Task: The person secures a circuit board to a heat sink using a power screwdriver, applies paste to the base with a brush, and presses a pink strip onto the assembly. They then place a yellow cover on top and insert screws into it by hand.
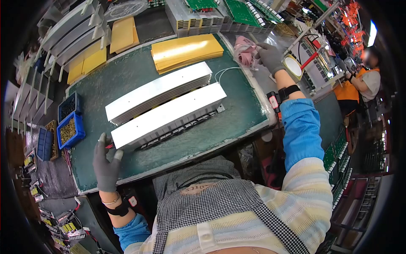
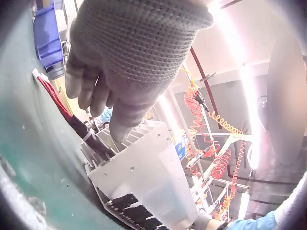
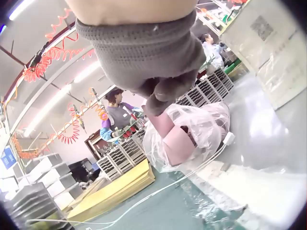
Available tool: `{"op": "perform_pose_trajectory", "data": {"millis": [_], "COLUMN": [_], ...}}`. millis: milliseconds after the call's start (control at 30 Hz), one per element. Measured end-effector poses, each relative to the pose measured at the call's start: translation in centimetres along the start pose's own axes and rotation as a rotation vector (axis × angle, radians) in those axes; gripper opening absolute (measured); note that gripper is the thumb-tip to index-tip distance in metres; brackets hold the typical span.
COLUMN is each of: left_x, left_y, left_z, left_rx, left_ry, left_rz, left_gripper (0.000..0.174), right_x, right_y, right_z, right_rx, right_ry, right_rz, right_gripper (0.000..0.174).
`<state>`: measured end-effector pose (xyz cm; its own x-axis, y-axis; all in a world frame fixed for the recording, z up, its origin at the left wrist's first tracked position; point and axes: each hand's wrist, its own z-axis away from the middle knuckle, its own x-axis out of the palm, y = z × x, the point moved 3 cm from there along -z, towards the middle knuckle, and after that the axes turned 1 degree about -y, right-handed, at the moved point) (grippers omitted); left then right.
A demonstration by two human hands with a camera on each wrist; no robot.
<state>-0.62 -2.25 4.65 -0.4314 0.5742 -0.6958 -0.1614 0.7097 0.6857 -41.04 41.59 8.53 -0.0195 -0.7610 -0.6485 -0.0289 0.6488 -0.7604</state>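
Two long white-topped metal blocks with finned sides, the rear one and the front one, lie side by side on the green mat. The gloved left hand is at the front block's left end, fingers extended; in the left wrist view the thumb of that hand is against the finned end of the block, beside red wires. The gloved right hand reaches beyond the mat's right edge. In the right wrist view, its curled fingers pinch a pink piece at a clear plastic bag.
Yellow boards lie behind the blocks. Blue bins of small parts stand at the left, metal racks beyond. A white cable crosses the mat. A round white container stands right of the right hand; another person is farther right.
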Motion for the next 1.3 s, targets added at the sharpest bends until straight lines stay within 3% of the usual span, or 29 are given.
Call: {"op": "perform_pose_trajectory", "data": {"millis": [133, 233, 333, 433, 467, 567, 667, 767, 800, 867, 1033, 1167, 1200, 1233, 1300], "left_x": [-0.5, -0.8, -1.5, -2.8, -3.7, -5.7, -4.4, 2.1, 5.7, 12.5, 29.5, 38.5, 37.6, 38.0, 39.2], "left_y": [0.9, 1.8, 2.0, 2.8, 3.6, 10.6, 20.4, 27.8, 28.3, 32.5, 33.0, 31.6, 32.0, 31.8, 31.0], "left_z": [0.3, 0.7, 1.5, 1.1, 0.9, -2.4, -7.4, -13.9, -16.7, -20.4, -26.9, -29.0, -28.1, -28.0, -28.5], "left_rx": [0.024, 0.023, 0.000, -0.010, -0.011, 0.176, 0.379, 0.466, 0.595, 0.487, 0.285, 0.691, 0.551, 0.672, 0.952], "left_ry": [0.009, 0.005, 0.059, 0.220, 0.279, 0.229, -0.171, -0.587, -0.594, -0.765, -0.978, -1.024, -1.071, -1.104, -1.129], "left_rz": [-0.025, -0.076, -0.029, -0.005, -0.014, 0.080, 0.082, 0.042, 0.014, -0.217, -0.492, -1.042, -0.920, -0.917, -1.016], "left_gripper": [0.058, 0.055, 0.053, 0.051, 0.050, 0.050, 0.052, 0.061, 0.064, 0.065, 0.050, 0.045, 0.045, 0.041, 0.037], "right_x": [1.4, 2.0, 2.4, 2.9, 3.9, 3.8, 2.3, 1.2, 0.9, 0.5, 0.8, 1.6, 1.8, 1.9, 2.1], "right_y": [0.8, -0.1, 0.0, 0.4, 3.5, 4.6, 3.0, 2.6, 2.5, 2.8, 4.6, 6.3, 6.3, 6.6, 7.2], "right_z": [-0.6, -0.5, -0.8, -0.8, -3.5, -4.1, -2.7, -2.4, -2.5, -2.5, -2.8, -2.6, -1.6, -1.0, -0.9], "right_rx": [0.173, 0.083, 0.060, 0.144, 0.083, -0.225, -0.409, -0.395, -0.415, -0.454, -0.346, -0.208, -0.157, -0.104, -0.266], "right_ry": [-0.137, -0.064, -0.101, -0.349, -0.377, -0.214, -0.075, -0.039, -0.037, -0.039, -0.087, 0.013, 0.023, 0.032, 0.030], "right_rz": [-0.410, -0.559, -0.469, -0.346, -0.286, 0.141, 0.403, 0.423, 0.419, 0.414, 0.339, 0.362, 0.354, 0.346, 0.445], "right_gripper": [0.027, 0.025, 0.024, 0.024, 0.030, 0.024, 0.022, 0.023, 0.023, 0.024, 0.025, 0.028, 0.027, 0.026, 0.025]}}
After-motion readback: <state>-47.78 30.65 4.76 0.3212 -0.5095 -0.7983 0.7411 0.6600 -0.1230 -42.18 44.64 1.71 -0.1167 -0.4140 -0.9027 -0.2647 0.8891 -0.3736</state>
